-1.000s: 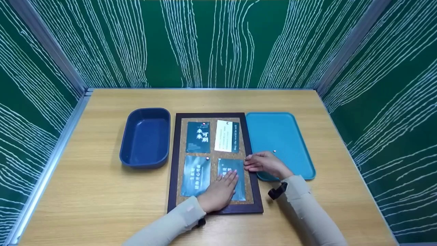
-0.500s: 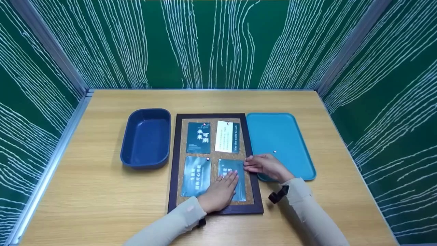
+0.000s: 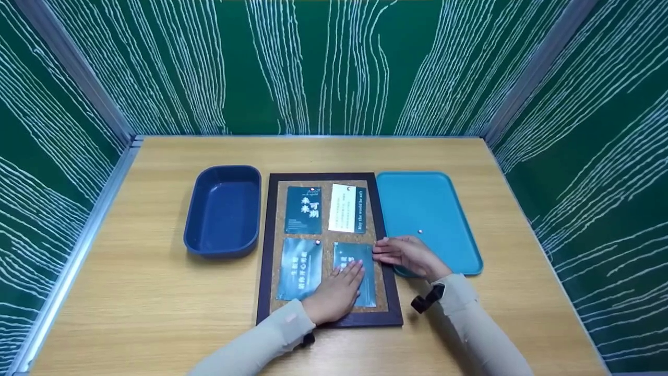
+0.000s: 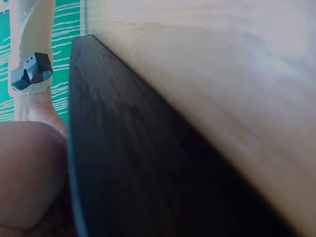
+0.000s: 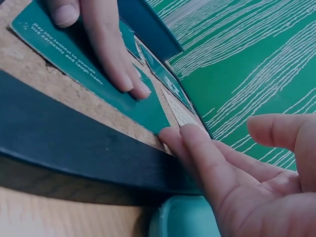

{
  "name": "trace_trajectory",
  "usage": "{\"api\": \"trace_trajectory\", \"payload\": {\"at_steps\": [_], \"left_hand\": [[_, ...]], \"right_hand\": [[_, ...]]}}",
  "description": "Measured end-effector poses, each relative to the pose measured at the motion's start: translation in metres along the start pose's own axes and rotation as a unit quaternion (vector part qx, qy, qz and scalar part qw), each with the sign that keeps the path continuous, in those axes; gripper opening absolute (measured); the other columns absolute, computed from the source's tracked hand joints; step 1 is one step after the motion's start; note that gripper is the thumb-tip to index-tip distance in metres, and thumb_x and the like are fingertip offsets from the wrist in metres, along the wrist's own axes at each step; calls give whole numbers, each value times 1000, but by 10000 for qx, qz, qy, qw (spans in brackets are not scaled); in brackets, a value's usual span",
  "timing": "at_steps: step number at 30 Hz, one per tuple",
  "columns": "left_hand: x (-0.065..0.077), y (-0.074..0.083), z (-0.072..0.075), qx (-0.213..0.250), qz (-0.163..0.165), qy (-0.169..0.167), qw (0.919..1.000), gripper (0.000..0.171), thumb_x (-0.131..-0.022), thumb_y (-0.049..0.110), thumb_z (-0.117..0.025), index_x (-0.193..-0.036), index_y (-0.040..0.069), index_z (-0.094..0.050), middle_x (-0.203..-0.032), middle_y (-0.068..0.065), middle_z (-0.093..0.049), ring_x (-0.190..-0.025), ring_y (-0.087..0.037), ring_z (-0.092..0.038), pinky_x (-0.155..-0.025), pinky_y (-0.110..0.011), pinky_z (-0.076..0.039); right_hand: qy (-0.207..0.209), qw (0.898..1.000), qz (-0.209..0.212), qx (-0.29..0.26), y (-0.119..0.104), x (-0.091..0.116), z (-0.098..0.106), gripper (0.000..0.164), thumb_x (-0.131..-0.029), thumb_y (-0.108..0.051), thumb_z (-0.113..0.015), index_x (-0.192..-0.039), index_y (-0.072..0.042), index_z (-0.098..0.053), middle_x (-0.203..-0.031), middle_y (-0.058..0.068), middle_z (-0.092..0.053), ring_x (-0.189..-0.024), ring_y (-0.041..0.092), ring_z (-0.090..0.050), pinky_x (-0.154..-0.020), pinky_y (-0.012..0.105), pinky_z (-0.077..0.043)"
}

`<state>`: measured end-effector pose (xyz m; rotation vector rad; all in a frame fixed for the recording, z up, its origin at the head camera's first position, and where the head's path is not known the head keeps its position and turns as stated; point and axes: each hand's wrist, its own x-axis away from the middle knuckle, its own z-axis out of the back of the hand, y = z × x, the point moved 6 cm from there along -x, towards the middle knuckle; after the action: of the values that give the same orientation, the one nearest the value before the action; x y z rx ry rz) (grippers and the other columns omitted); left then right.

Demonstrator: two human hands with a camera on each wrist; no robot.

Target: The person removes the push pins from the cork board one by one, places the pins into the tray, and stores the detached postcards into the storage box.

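A dark-framed corkboard (image 3: 265,250) lies on the table in the head view, bearing several cards. My left hand (image 3: 331,298) rests with its fingers extended on the lower-right teal card (image 3: 367,282), covering part of it. At that card's upper right edge are the fingertips of my right hand (image 3: 409,255). In the right wrist view, this hand (image 5: 237,182) has its fingers fairly straight against the card's corner, the thumb held apart and nothing visible between them. Push pins sit at the tops of the upper-left card (image 3: 302,222), the white-and-green card (image 3: 342,211) and the lower-left card (image 3: 298,282).
A light blue tray (image 3: 417,193) stands right of the board, with one push pin (image 3: 420,231) on it. To the left is a deep blue bin (image 3: 222,250). Green walls (image 3: 250,68) with white lines enclose the table (image 3: 141,292).
Both hands keep nearly the same places on the card. The right wrist has shifted very slightly to the right.
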<state>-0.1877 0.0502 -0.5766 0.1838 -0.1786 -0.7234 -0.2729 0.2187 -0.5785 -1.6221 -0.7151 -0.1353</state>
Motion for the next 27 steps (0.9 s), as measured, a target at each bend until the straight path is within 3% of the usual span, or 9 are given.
{"api": "trace_trajectory", "payload": {"at_steps": [10, 27], "left_hand": [[-1, -1, -2, -21, 53, -20, 10000, 52, -104, 27, -36, -151, 5, -30, -159, -9, -23, -146, -24, -25, -118, -41, -27], [0, -1, -1, 13, 14, -37, 10000, 53, -104, 28, -36, -150, 4, -29, -159, -11, -24, -146, -25, -25, -118, -42, -28]], "right_hand": [[-228, 9990, 239, -307, -2, 4, 0, 38, -99, -14, -50, -125, 15, -51, -114, 21, -68, -104, 27, -69, -94, 34, -53], [-257, 9987, 283, -328, 0, 4, -1, 33, -99, -14, -52, -121, 9, -56, -120, 25, -64, -103, 25, -69, -94, 35, -53]]}}
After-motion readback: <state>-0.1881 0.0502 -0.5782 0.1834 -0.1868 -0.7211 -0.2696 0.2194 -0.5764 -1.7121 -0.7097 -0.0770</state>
